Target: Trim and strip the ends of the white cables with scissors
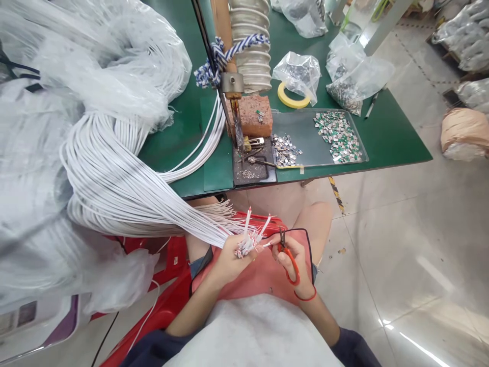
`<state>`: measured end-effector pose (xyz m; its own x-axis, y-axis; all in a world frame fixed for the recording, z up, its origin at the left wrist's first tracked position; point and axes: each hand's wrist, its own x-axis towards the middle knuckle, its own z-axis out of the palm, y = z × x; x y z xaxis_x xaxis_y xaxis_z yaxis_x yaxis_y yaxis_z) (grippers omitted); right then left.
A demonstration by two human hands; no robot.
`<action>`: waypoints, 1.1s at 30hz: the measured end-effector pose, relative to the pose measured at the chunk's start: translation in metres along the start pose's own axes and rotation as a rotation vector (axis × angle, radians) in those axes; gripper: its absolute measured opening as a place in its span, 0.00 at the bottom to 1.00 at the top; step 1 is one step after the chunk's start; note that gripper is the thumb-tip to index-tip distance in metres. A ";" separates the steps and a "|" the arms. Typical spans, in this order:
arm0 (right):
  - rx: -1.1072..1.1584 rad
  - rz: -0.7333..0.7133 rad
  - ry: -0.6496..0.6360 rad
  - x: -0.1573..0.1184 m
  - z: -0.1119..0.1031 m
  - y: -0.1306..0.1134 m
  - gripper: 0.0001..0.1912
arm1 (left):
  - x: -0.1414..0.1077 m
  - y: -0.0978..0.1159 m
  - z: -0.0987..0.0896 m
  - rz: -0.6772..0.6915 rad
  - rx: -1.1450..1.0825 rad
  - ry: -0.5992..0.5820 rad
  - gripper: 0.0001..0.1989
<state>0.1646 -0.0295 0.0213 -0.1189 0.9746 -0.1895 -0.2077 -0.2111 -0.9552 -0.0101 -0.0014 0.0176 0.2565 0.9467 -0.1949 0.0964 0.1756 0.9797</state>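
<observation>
My left hand [231, 260] is closed around a thick bundle of white cables [183, 214], near their cut ends. Several short stripped tips with reddish inner wires [250, 239] stick out above the fist. In my right hand [296, 257] is a pair of small scissors [293, 265] with orange-red handles, the dark blades pointing up and away from me. Its thumb and fingertips are close to one cable end [268, 244] on the right side of the bundle; whether they pinch it I cannot tell. Both hands are above the pink apron [244, 285] on my lap.
Ahead is a green table [397, 137] with a soldering stand [254, 171], a brick [254, 117] and a tray [305, 137] of small metal connectors. Yellow tape [292, 99] and plastic bags [346, 76] lie behind. Plastic-wrapped cable coils [114, 56] fill the left.
</observation>
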 end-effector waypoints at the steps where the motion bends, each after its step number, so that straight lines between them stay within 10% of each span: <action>1: -0.010 0.007 -0.006 -0.001 0.001 0.000 0.15 | 0.000 0.001 0.000 0.010 -0.001 0.010 0.15; 33: -0.130 -0.024 -0.074 -0.001 0.005 -0.002 0.06 | -0.002 -0.001 0.002 0.093 0.157 0.106 0.16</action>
<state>0.1602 -0.0309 0.0245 -0.1875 0.9703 -0.1532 -0.0847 -0.1713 -0.9816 -0.0087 -0.0043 0.0175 0.1691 0.9815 -0.0903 0.2278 0.0502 0.9724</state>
